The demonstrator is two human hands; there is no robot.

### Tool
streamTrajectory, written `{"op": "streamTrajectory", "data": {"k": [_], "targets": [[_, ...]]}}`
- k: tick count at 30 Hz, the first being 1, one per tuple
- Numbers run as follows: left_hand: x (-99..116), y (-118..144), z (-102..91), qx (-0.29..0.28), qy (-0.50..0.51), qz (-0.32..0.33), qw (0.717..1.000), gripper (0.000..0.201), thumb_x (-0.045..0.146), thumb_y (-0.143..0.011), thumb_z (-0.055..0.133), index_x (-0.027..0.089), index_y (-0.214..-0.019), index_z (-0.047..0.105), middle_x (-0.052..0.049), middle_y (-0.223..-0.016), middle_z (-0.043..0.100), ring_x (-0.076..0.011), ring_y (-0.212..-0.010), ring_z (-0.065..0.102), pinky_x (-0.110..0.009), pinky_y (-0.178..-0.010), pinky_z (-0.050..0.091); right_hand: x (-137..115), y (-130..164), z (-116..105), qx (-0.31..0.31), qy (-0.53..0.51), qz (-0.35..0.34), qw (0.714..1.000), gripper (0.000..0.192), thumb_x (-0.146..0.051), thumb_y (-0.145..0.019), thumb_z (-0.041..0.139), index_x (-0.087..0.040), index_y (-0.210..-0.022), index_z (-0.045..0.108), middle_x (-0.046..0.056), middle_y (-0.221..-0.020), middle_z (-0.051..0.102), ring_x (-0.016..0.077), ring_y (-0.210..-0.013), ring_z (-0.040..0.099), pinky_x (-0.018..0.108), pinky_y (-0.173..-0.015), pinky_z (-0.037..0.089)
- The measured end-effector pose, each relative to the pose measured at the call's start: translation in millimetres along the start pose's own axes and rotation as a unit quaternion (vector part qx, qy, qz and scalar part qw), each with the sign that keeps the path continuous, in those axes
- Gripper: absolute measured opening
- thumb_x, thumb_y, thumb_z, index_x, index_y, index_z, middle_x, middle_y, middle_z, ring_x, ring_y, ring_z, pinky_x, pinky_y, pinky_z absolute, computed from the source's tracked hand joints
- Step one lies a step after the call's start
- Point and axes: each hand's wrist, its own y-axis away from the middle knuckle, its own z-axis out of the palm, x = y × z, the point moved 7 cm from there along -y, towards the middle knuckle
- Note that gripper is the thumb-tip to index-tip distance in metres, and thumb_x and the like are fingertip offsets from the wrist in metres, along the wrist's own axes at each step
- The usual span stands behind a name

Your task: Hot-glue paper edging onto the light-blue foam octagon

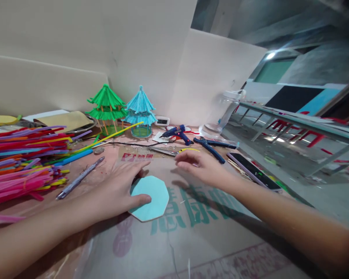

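Light-blue paper octagon [151, 197], green-lettered cardboard [209, 228]

The left hand [119, 192] covers the left part of the light-blue octagon card [151, 197]. Both forearms run out of frame at the lower edge. The pipe-cleaner pile [20, 162] is cut off at the left edge. The display of the small clock [162, 121] is too small to read.

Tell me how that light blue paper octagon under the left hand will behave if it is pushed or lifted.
The octagon looks thin and flat, so probably light and floppy. It would likely slide on the smooth table cover. Lying flush under the left hand, its edge may be hard to lift.
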Motion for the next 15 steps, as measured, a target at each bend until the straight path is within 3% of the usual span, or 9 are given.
{"op": "streamTrajectory", "data": {"k": [6, 11, 15], "targets": [[6.5, 4.2, -0.5, -0.033, -0.046, 0.023, 0.998, 0.088, 0.055, -0.071, 0.075, 0.019, -0.145, 0.044, -0.016, -0.147, 0.052, -0.0399, -0.133, 0.049, -0.054, -0.104, 0.045, -20.5, 10.0, 45.9, -0.079, -0.114, -0.043, 0.989, 0.056, -0.047, -0.085, 0.069, -0.020, -0.132, 0.054, 0.013, -0.126, 0.067, 0.0253, -0.116, 0.064, 0.045, -0.101, 0.050], [8.3, 9.6, -3.0, -0.023, -0.046, 0.039, 0.998, 0.092, 0.051, -0.064, 0.082, 0.027, -0.146, 0.047, -0.012, -0.143, 0.058, -0.0396, -0.128, 0.055, -0.049, -0.098, 0.051, -18.6, 14.8, 50.3, -0.061, -0.159, -0.037, 0.985, 0.056, -0.039, -0.088, 0.067, -0.017, -0.136, 0.049, 0.016, -0.127, 0.064, 0.0243, -0.120, 0.062, 0.045, -0.104, 0.048], [0.5, 6.5, -9.1, 0.000, 0.051, -0.041, 0.998, 0.089, 0.048, -0.068, 0.077, 0.029, -0.149, 0.044, -0.009, -0.137, 0.062, -0.0355, -0.116, 0.063, -0.042, -0.088, 0.054, -12.9, 11.3, 50.1, -0.052, -0.263, -0.023, 0.963, 0.058, -0.046, -0.087, 0.067, -0.015, -0.133, 0.050, 0.016, -0.121, 0.065, 0.0253, -0.116, 0.063, 0.046, -0.101, 0.049]]}}
